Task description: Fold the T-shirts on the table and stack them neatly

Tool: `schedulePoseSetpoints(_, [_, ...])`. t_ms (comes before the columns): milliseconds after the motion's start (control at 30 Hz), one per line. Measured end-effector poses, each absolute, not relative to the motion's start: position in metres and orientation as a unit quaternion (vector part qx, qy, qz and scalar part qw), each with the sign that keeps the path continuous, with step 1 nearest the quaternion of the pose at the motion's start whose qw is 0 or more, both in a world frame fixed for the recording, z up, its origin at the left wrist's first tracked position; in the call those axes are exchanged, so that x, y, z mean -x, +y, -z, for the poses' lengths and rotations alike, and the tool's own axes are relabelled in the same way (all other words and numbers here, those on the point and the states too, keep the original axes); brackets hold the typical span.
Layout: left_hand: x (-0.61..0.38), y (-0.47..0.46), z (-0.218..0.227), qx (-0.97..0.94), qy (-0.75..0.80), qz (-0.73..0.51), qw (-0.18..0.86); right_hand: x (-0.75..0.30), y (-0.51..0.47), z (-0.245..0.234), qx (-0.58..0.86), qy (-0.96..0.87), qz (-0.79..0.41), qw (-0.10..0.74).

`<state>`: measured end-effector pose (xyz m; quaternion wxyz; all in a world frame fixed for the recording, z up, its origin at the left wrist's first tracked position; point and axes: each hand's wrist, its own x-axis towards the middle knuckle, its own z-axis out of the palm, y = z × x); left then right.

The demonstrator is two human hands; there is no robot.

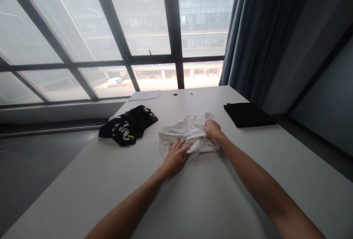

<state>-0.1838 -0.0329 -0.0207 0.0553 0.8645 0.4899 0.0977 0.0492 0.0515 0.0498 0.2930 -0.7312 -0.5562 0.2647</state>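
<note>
A crumpled white garment (185, 130) lies in the middle of a white table (193, 202). My left hand (176, 155) rests flat on the garment's near left edge, fingers spread. My right hand (213, 128) is closed on a fold of the same garment at its right side. Both arms reach forward over the table.
A crumpled black garment with white and yellow print (128, 125) lies to the left. A folded black cloth (248, 114) sits at the right. A sheet of paper (145, 95) lies at the far edge. Large windows and a dark curtain (259, 33) stand behind.
</note>
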Motion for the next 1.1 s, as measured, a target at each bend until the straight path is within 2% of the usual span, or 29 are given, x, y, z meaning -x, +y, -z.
schedulePoseSetpoints(200, [0.204,0.047,0.010,-0.868,0.487,-0.079,0.055,-0.119,0.065,-0.071,0.677,-0.417,-0.391,0.464])
schedulePoseSetpoints(333, [0.211,0.114,-0.002,-0.816,0.573,-0.072,0.025,-0.163,0.049,-0.082,0.611,-0.318,-0.469,0.553])
schedulePoseSetpoints(400, [0.206,0.133,-0.009,-0.769,0.630,-0.109,0.009,-0.176,0.036,-0.075,0.587,-0.274,-0.496,0.578])
schedulePoseSetpoints(467, [0.191,0.138,-0.012,-0.744,0.642,-0.186,-0.022,-0.182,0.023,-0.060,0.576,-0.234,-0.515,0.590])
schedulePoseSetpoints(533, [0.168,0.132,-0.011,-0.774,0.578,-0.256,-0.037,-0.183,0.012,-0.043,0.574,-0.200,-0.528,0.594])
schedulePoseSetpoints(633, [0.129,0.112,-0.003,-0.862,0.427,-0.272,0.021,-0.181,0.004,-0.022,0.574,-0.168,-0.535,0.597])
schedulePoseSetpoints(700, [0.109,0.101,0.002,-0.880,0.384,-0.272,0.062,-0.178,0.003,-0.015,0.570,-0.157,-0.533,0.605])
schedulePoseSetpoints(933, [0.106,0.081,-0.007,-0.838,0.403,-0.361,0.072,-0.178,0.001,-0.016,0.574,-0.166,-0.493,0.632])
schedulePoseSetpoints(1100, [0.139,0.037,-0.029,-0.853,0.313,-0.416,0.022,-0.177,-0.017,-0.021,0.569,-0.201,-0.471,0.643])
